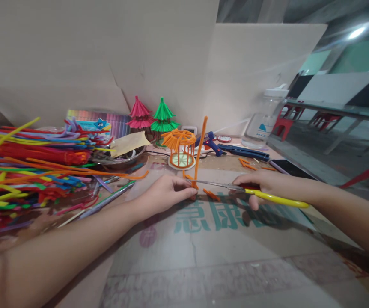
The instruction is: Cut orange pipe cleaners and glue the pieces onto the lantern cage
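So, the left hand was pinching a long fuzzy orange pipe cleaner low down between thumb and fingertips, holding it upright on the flat brown cardboard sheet with green printed characters. The right hand was wrapped around the loops of yellow-handled steel scissors. The thin blades lay level, their tips meeting the fuzzy stem right beside the left fingertips (couldn't tell if the blades were parted or closed, too slim and blurry). Short orange offcuts lay on the cardboard between the two hands.

Just behind the stem stood a small round orange pipe-cleaner cage with a spoked top and a pale disc base. Behind that were a pink tiered cone-shaped tree and a green tiered cone-shaped tree. Off to the left was a shaggy heap of multicoloured pipe cleaners. A blue glue gun and a clear plastic jar sat farther back on the right, and a glossy black phone lay just behind the right hand.
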The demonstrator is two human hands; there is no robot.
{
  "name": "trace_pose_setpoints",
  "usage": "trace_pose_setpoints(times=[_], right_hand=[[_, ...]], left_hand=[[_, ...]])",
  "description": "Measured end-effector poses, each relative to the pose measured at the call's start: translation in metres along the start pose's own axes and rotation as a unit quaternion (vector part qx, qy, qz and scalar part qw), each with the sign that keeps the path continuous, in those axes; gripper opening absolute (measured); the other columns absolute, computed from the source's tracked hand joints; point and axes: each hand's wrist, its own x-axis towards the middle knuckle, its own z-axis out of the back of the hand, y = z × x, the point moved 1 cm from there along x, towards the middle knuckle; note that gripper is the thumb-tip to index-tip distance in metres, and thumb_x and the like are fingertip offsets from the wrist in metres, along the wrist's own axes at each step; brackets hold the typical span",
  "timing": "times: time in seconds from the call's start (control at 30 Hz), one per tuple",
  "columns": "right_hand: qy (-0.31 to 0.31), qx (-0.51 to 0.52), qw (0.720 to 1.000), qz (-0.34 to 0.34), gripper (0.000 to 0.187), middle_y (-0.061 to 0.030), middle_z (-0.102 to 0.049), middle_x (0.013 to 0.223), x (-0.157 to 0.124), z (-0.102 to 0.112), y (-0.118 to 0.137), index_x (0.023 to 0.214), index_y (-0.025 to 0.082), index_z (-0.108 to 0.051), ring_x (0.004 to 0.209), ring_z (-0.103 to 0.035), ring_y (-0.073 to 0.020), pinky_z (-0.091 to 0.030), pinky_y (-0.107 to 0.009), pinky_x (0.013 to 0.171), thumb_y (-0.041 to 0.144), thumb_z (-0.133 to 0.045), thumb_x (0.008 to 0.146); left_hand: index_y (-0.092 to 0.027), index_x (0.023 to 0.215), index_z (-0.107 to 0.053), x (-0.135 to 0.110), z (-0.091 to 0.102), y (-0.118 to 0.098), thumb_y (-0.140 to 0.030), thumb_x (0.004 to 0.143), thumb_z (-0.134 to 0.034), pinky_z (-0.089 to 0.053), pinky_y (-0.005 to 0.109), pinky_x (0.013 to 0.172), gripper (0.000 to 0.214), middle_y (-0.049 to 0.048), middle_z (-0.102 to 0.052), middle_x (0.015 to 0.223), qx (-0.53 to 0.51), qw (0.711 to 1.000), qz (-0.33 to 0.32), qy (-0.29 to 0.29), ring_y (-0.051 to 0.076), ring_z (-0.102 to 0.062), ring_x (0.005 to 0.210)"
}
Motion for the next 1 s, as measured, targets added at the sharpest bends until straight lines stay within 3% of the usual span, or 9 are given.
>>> trace_pose_setpoints(times=[0.33,0.53,0.67,0.8,0.9,1.0], right_hand=[[0.004,-0.074,0.997,0.011,0.021,0.0003,-0.074,0.075,-0.002,0.003,0.013,0.095,0.02,-0.066,0.073,-0.066,-0.0217,-0.039,-0.027,0.064,0.031,-0.058,0.079],[-0.013,-0.075,0.997,0.03,0.025,-0.0011,-0.073,0.078,0.002,0.003,0.003,0.096,0.02,-0.066,0.076,-0.065,-0.0211,-0.04,-0.027,0.066,0.04,-0.059,0.083],[-0.059,-0.146,0.987,0.046,0.038,-0.0038,-0.07,0.09,0.008,0.013,-0.014,0.099,0.021,-0.066,0.082,-0.063,-0.0233,-0.041,-0.028,0.068,0.053,-0.061,0.08],[-0.08,-0.205,0.975,0.011,0.043,-0.0044,-0.068,0.088,0.009,0.019,-0.025,0.099,0.022,-0.066,0.081,-0.061,-0.0238,-0.041,-0.029,0.066,0.059,-0.063,0.076],[-0.081,-0.222,0.972,-0.007,0.042,-0.0041,-0.068,0.094,0.005,0.018,-0.027,0.106,0.025,-0.063,0.082,-0.062,-0.0238,-0.042,-0.028,0.066,0.055,-0.065,0.076],[-0.073,-0.232,0.97,0.016,0.036,-0.0054,-0.068,0.104,0.001,0.012,-0.026,0.113,0.027,-0.061,0.086,-0.064,-0.0229,-0.045,-0.028,0.067,0.046,-0.059,0.083]], left_hand=[[-0.015,0.077,-0.073,0.0,0.0,-0.002,-0.033,0.087,-0.059,-0.043,0.019,0.06,0.025,0.0006,-0.071,0.073,0.003,1.0,-0.007,0.0,0.012,-0.061,0.066],[-0.015,0.075,-0.073,0.001,-0.001,0.001,-0.032,0.086,-0.059,-0.043,0.019,0.061,0.024,0.0008,-0.071,0.073,-0.005,1.0,-0.009,-0.006,0.012,-0.061,0.066],[-0.016,0.074,-0.072,0.001,0.001,0.002,-0.032,0.087,-0.058,-0.044,0.02,0.062,0.025,0.001,-0.071,0.073,-0.013,0.998,0.001,-0.053,0.013,-0.062,0.069],[-0.015,0.071,-0.071,-0.001,0.004,-0.002,-0.033,0.085,-0.059,-0.044,0.021,0.063,0.026,0.0017,-0.072,0.072,-0.015,0.994,0.031,-0.099,0.014,-0.062,0.068],[-0.015,0.077,-0.074,-0.002,0.005,-0.006,-0.033,0.083,-0.063,-0.044,0.022,0.062,0.021,0.0023,-0.072,0.074,-0.014,0.99,0.067,-0.119,0.015,-0.062,0.069],[-0.014,0.081,-0.074,-0.001,0.005,-0.006,-0.034,0.084,-0.06,-0.043,0.023,0.062,0.024,0.0033,-0.072,0.075,-0.01,0.989,0.074,-0.129,0.016,-0.061,0.068]])
